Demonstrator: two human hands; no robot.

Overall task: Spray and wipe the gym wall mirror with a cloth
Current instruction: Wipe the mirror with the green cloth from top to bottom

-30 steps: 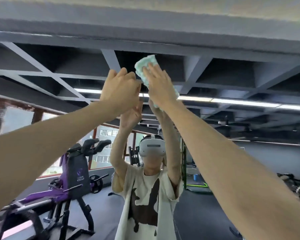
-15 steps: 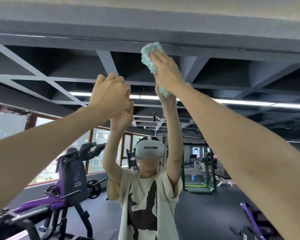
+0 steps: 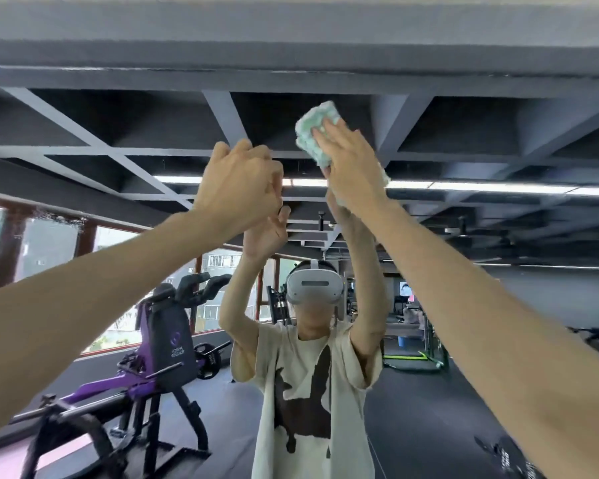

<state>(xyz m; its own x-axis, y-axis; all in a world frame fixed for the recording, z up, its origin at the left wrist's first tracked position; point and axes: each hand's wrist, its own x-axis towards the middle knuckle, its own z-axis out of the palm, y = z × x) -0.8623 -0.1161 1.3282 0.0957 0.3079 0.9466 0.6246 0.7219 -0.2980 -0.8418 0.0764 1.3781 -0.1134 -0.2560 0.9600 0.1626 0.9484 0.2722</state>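
Observation:
The wall mirror (image 3: 464,140) fills the view and reflects me with both arms raised. High on the glass, just below its top edge, my right hand (image 3: 351,167) presses a bunched mint-green and white cloth (image 3: 313,133) flat against the mirror with straight fingers. My left hand (image 3: 237,183) is up to the left of it, close to the glass, fingers loosely curled and holding nothing. No spray bottle is in view.
A grey wall band (image 3: 291,36) runs above the mirror's top edge. In the reflection, a purple weight machine (image 3: 159,344) stands at the left before the windows, and other gym gear (image 3: 415,354) sits at the right.
My right hand and the cloth slid up the glass, then slightly down and to the right. My left hand drifted left, then back right, staying beside them.

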